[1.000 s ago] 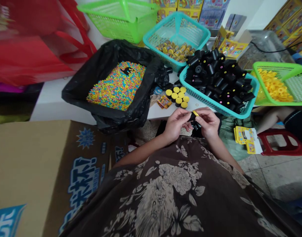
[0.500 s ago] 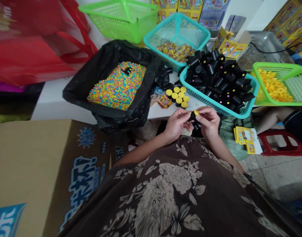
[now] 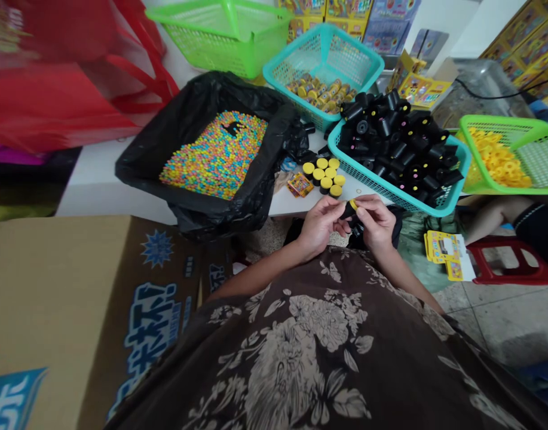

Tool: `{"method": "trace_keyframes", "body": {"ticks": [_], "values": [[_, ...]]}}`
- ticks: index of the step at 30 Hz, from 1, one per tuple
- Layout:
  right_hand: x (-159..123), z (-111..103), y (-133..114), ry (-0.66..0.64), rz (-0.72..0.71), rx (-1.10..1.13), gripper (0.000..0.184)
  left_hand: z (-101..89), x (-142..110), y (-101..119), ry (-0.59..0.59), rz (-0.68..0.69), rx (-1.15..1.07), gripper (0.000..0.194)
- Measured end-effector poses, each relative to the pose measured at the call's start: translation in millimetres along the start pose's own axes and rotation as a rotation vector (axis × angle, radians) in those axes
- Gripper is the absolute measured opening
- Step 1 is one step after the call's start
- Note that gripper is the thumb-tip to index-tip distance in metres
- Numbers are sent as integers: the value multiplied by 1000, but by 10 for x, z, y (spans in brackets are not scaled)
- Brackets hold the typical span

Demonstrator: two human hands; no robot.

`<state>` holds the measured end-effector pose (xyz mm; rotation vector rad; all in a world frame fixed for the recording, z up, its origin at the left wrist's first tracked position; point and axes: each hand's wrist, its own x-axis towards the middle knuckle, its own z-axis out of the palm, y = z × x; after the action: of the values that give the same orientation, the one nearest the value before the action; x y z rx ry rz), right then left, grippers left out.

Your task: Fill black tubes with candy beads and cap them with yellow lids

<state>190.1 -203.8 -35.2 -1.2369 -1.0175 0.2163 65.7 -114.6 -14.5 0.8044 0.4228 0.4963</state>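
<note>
the left hand (image 3: 321, 226) and right hand (image 3: 376, 224) come together just off the edge of a white surface (image 3: 94, 200), both clamped on a short black cylinder (image 3: 344, 210) with a yellow cap (image 3: 354, 205) at its end. the left hand's fingers wrap the black body while the right hand's fingertips (image 3: 361, 206) pinch the capped end, so that each hand controls one part of the piece. both forearms angle inward from the elbows and the wrists bend toward the middle, keeping the piece above the lap of a brown floral top (image 3: 300, 346). more dark pieces (image 3: 355, 232) sit beneath the hands, too shadowed to identify. on the surface just beyond, finished-looking capped cylinders (image 3: 323, 176) stand upright in a small cluster, within easy reach. beside them, a teal basket (image 3: 392, 192) heaped with uncapped-looking black cylinders (image 3: 392, 134) sits close to the right hand. farther back, a second teal basket (image 3: 300, 54) holds smaller yellow-and-black pieces (image 3: 323, 95), and a green basket (image 3: 502, 122) holds yellow rings (image 3: 495, 158). to the left, a black plastic bag (image 3: 166, 119) lines a bin of multicoloured pellets (image 3: 213, 158), with a cardboard carton (image 3: 89, 298) standing nearer the person.
</note>
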Motion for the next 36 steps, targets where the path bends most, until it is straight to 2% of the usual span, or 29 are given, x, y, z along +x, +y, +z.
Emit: {"method": "trace_keyframes", "body": {"ticks": [7,11,16,22,31,34,36], "values": [[-89,35,43,-52,-19,-238,42,-31,-10,13,-66,-114,-41,46],[-87,-1,51,-123,-80,-353,55,-29,-41,-17,-44,-123,13,45],[-18,-36,-28,-147,-206,-546,44,-78,-13,-52,-73,-45,78,47],[-11,-17,-202,-147,-311,-572,37,-144,-5,-3,-121,38,101,41],[-43,-20,-176,-197,-385,-574,30,-138,-10,-75,-112,-14,51,40],[-29,-34,-140,-194,-342,-524,34,-150,15,-68,-102,-11,66,45],[-10,-60,-121,-235,-239,-451,38,-157,31,-66,-44,65,108,45]]}}
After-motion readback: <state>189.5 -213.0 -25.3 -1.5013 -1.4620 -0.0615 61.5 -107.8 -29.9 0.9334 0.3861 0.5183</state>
